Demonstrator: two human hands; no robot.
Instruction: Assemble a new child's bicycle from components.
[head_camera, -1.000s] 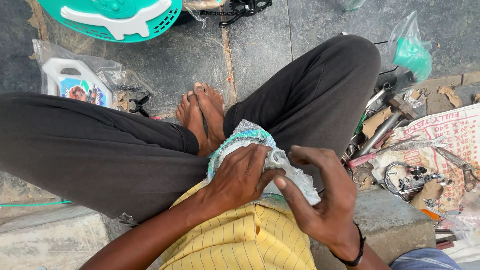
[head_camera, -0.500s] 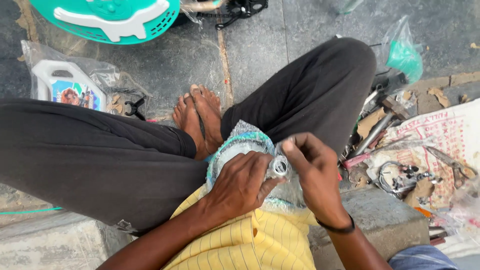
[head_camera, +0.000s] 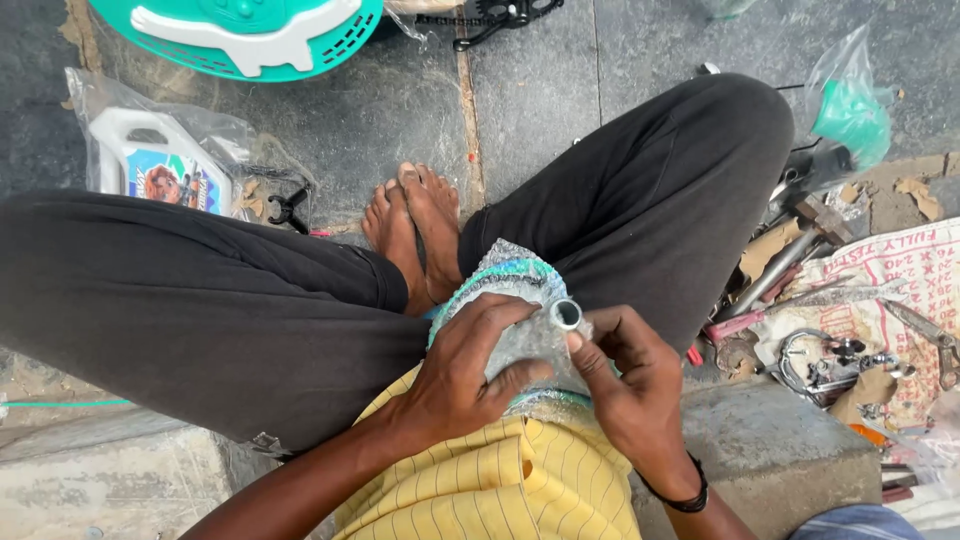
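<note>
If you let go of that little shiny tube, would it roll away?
Probably. The metal tube looks round and smooth, so it may roll. It seems stiff. The crinkly plastic wrap under the left hand looks floppy.

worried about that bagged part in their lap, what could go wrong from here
1. The plastic-wrapped part rests on the lap, gripped only by the left hand; it could slide toward the bare feet.
2. The right hand pinches the short metal tube end at the fingertips; its edge might nick skin or tear the wrap.
3. Loose tools lie beside the right knee; shifting could knock them.
</note>
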